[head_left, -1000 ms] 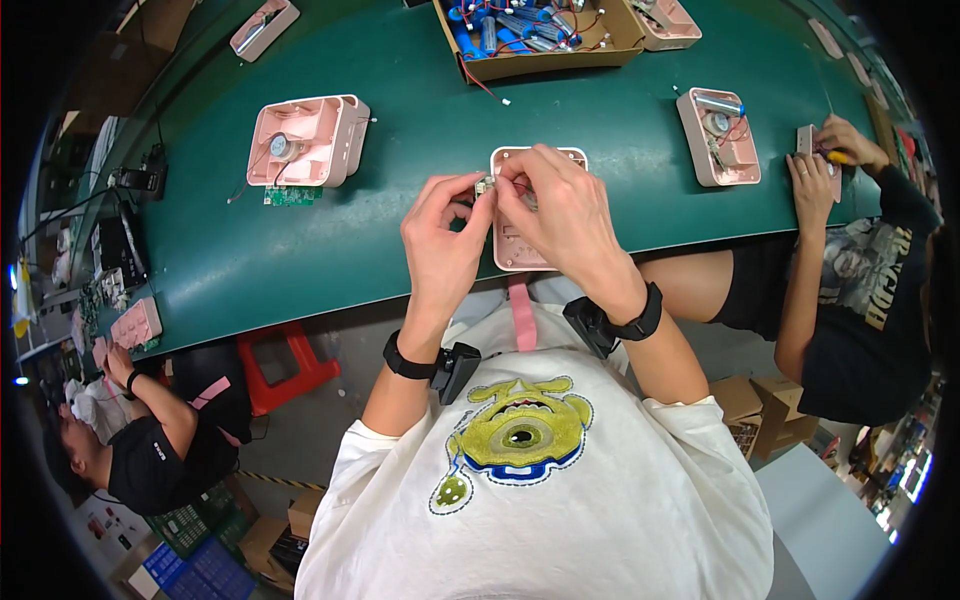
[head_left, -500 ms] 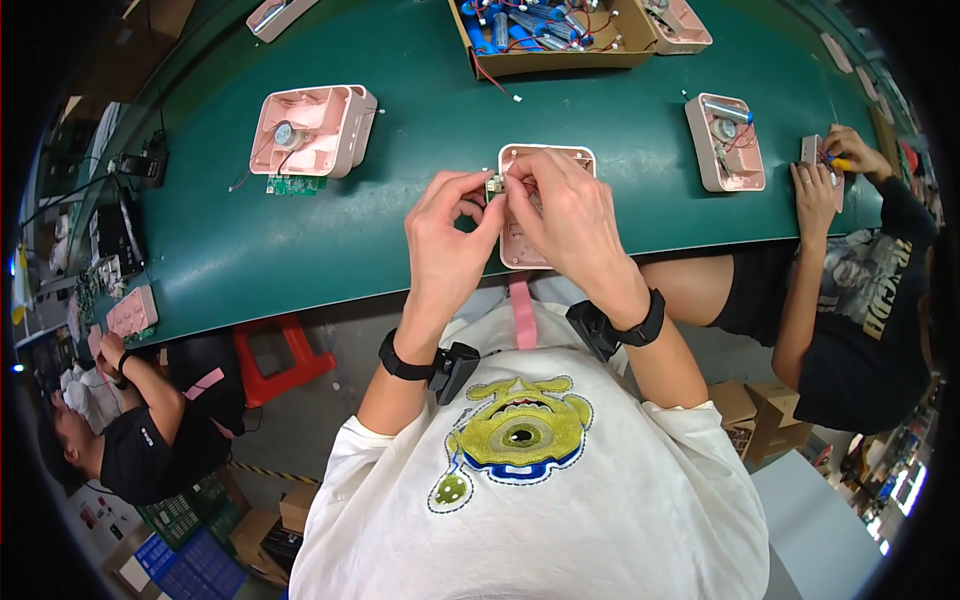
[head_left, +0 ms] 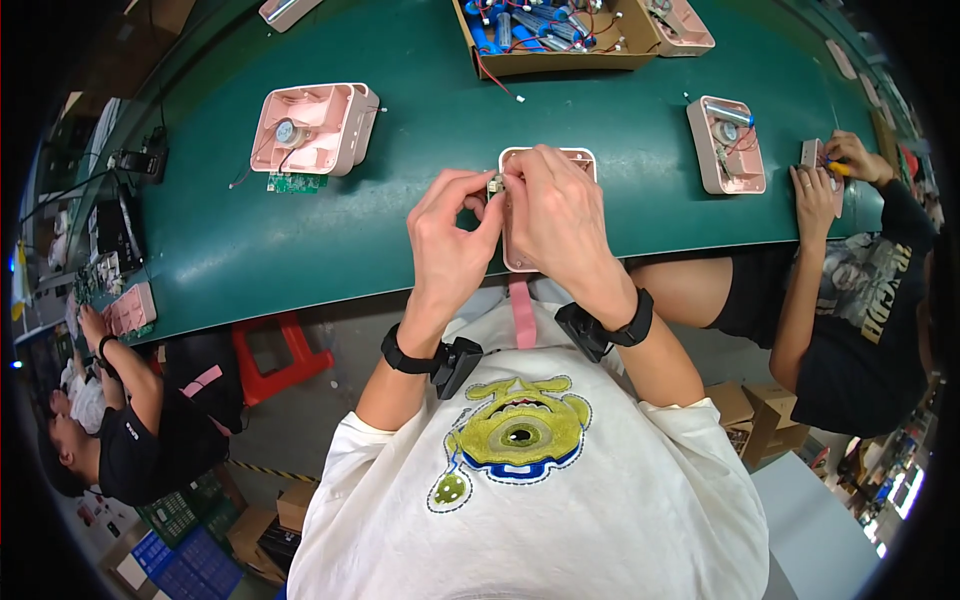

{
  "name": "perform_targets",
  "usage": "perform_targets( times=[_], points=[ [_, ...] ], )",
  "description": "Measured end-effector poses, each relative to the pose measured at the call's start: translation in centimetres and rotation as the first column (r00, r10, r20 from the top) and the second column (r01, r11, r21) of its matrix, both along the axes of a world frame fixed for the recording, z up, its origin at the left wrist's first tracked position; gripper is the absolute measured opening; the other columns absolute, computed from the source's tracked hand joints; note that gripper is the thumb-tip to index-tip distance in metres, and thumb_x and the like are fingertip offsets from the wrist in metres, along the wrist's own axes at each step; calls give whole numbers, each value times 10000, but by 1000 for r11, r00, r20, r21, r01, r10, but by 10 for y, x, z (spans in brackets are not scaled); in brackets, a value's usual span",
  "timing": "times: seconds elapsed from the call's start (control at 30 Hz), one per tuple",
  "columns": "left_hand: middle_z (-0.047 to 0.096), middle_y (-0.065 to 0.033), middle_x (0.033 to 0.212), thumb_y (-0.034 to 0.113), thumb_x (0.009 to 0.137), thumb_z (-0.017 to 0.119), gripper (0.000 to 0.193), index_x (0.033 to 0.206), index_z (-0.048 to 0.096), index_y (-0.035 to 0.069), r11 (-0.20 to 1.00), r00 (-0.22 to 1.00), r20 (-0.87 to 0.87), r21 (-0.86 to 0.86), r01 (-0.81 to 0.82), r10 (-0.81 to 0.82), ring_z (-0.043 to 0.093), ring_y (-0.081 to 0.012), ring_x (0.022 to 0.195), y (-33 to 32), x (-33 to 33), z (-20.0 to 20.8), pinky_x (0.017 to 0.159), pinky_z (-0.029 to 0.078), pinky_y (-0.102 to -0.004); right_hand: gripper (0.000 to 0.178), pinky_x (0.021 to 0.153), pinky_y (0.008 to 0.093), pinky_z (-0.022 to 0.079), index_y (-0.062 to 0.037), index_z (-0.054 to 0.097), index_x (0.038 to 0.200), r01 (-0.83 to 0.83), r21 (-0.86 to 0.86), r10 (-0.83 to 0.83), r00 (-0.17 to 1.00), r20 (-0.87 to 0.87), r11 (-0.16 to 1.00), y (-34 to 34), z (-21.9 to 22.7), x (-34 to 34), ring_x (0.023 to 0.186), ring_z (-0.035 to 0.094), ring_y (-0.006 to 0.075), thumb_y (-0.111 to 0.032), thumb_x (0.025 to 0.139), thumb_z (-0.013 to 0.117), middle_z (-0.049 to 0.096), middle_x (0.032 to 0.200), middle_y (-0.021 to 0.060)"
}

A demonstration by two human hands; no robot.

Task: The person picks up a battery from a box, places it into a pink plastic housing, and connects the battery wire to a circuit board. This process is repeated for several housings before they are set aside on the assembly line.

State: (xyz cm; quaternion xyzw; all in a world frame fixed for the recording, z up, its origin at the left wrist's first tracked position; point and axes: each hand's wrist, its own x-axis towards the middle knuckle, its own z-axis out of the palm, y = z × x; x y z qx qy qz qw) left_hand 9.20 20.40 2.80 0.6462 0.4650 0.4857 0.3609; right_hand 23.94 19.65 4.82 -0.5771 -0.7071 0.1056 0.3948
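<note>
My left hand pinches a small green circuit board with pale connectors, thumb and forefinger closed on its edge. Against the board's right side are the closed fingertips of my right hand; whatever lies between them is too small and covered to make out. Both hands are over a pink plastic housing at the near edge of the table. My right hand covers most of that housing's inside.
Left of my hands sits a pink housing with a round speaker, a green board beside it. Another housing stands right. A cardboard box holds blue cylindrical cells with wires. Co-workers' hands work at both sides.
My right hand has turned slightly and its wrist has shifted a little left; my left hand keeps its pinch on the board. The co-worker at left has moved an arm.
</note>
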Motion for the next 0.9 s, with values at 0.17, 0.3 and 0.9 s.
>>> perform_targets(
  times=[0.17,0.3,0.9],
  points=[
    [694,-96,948,-65,839,778,243,1078,738,-53,1000,999,35,27,6,-7,635,-133,687,5,5,1,662,528,-286,71,795,464,514,-4,659,977,31,19,-31,999,26,999,0,-3,-3,857,662,355,-26,914,681,673,906,134],
    [683,-93,976,-62,863,769,232,1092,734,-58,999,1000,-11,-36,26,-26,643,-119,717,9,-5,-5,681,530,-267,85,809,465,509,-2,667,982,-10,15,9,999,47,1000,3,4,3,859,663,355,-51,918,693,684,903,139],
    [630,-62,1080,-39,947,732,237,1180,696,-59,952,959,281,-282,118,-36,646,-103,869,1,-13,-15,753,534,-233,131,675,351,587,-10,744,941,78,236,-121,977,174,969,87,62,56,717,742,280,-133,968,709,776,949,154]
  ],
)
